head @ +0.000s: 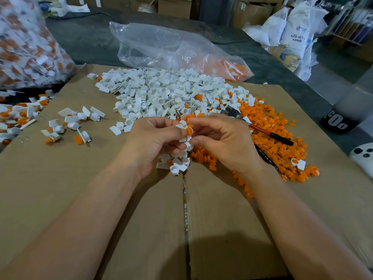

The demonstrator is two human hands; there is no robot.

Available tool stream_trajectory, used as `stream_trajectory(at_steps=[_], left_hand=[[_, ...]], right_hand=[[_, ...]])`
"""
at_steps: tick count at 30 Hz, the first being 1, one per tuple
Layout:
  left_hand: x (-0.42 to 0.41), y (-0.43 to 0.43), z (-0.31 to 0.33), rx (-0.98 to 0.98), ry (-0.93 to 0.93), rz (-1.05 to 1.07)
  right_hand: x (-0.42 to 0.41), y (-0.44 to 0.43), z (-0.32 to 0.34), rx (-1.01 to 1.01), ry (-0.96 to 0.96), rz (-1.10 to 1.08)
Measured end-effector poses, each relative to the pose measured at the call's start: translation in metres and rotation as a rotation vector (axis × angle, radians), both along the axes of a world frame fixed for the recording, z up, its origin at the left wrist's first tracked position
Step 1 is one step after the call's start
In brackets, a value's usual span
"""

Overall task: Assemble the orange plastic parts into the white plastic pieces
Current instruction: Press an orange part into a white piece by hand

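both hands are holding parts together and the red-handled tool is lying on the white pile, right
Not quite. The head view shows the left hand and right hand holding parts together, but the red-handled tool lies on the orange pile, not the white pile.

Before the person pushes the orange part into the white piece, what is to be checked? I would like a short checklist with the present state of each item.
1. Left hand holds a white piece: ok.
2. Right hand pinches an orange part: ok.
3. Orange part lined up with the opening of the white piece: cannot tell, the fingers hide the joint.
4. Heap of orange parts lies beside the right hand: ok.
5. Pile of white pieces lies behind the hands: ok.
6. Hand tool lies apart from both hands: ok.
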State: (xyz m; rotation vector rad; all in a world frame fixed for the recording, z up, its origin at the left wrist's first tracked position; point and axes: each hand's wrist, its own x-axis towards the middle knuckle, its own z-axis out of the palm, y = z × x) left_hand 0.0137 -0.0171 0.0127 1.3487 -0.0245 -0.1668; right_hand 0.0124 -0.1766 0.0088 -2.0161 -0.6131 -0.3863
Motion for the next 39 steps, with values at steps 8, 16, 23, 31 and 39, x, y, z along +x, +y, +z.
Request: stream_trajectory(at_steps=[8, 16, 23, 31, 39], left_hand=[[0.003, 0.002, 0.000, -0.043, 0.023, 0.018], [0.003, 0.003, 0.001, -0.060, 0.026, 0.001], [0.003, 0.004, 0.001, -0.056, 0.037, 0.005], [0.003, 0.004, 0.001, -0.049, 0.045, 0.016], [0.002, 0.004, 0.001, -0.044, 0.052, 0.021]], right_hand=[[0.001, -0.005, 0.003, -0.075, 0.017, -0.068], [-0.001, -0.006, 0.005, -0.113, 0.005, -0.104], [0.001, -0.012, 0.009, -0.081, 0.021, -0.185], [0.011, -0.057, 0.025, -0.079, 0.144, -0.608], [0.013, -0.089, 0.023, -0.539, 0.577, -0.672]])
